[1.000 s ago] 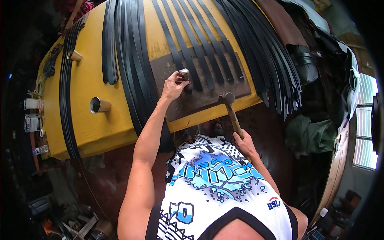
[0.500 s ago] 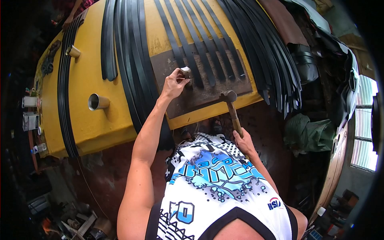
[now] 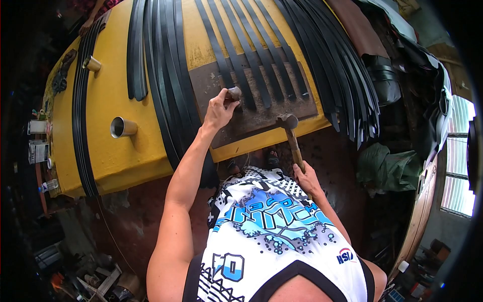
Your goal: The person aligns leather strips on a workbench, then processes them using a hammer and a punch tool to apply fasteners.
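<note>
Between the thumb and fingers of my left hand (image 3: 218,110) is a short metal punch (image 3: 234,93) with a rounded top. It is over the end of one of several black leather strips (image 3: 244,85) laid side by side on a dark brown board (image 3: 229,128). Whether its lower edge touches the leather is hidden. My right hand (image 3: 307,179) is wrapped round the wooden handle of a hammer (image 3: 288,122). The hammer's head is level with the board's front edge, to the right of the punch.
The yellow table (image 3: 151,163) bears thick bundles of black strips (image 3: 168,75), with more (image 3: 332,75) hanging over its right edge. Two metal cups (image 3: 124,128) lie on the left. Another person's hand (image 3: 86,26) rests at the far left corner. A green sack (image 3: 387,168) is at the right.
The punch has tilted slightly in my left hand, and its top no longer shines bright white. The hammer and my right hand have barely moved.
</note>
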